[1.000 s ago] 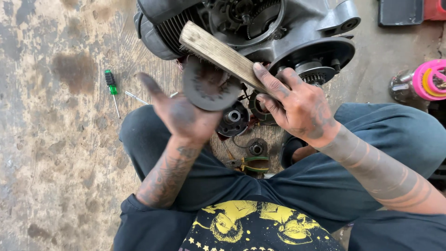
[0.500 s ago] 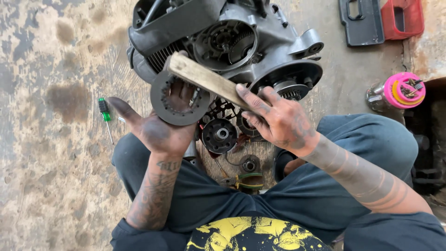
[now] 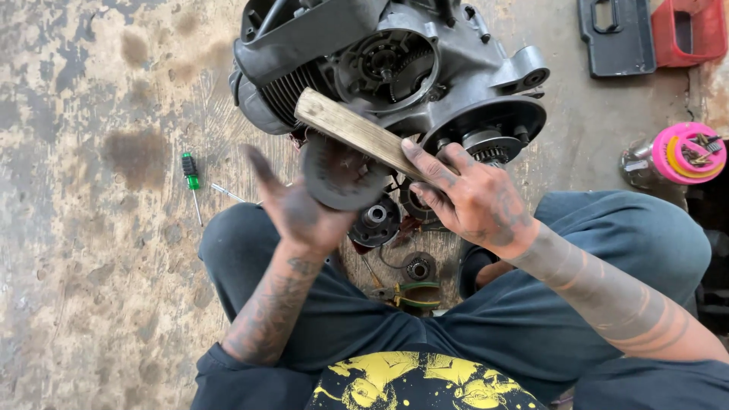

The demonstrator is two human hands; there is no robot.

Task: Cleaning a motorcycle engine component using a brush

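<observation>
disc: round dark metal disc (image 3: pixel 339 176), frame centre, just below the engine, blurred
handling: looks heavy, stiff, greasy so likely slippery; best taken by the rim or cupped from under
left hand: left hand (image 3: pixel 292 212) at 7 o'clock of the disc, fingers spread, palm under its edge, supporting more than clamping
right hand: right hand (image 3: pixel 474 201) at 3 o'clock of the disc, closed round a wooden stick (image 3: pixel 357 133)
stick: flat, rigid, slants up to 10 o'clock, crossing above the disc
engine: grey engine (image 3: pixel 395 68) at 12 o'clock, on the floor
small parts: round parts (image 3: pixel 376 222) and pliers (image 3: pixel 414 292) at 6 o'clock, between the legs
screwdriver: green-handled screwdriver (image 3: pixel 190 178) at 9 o'clock, well apart
floor: stained concrete floor (image 3: pixel 91 228)
</observation>
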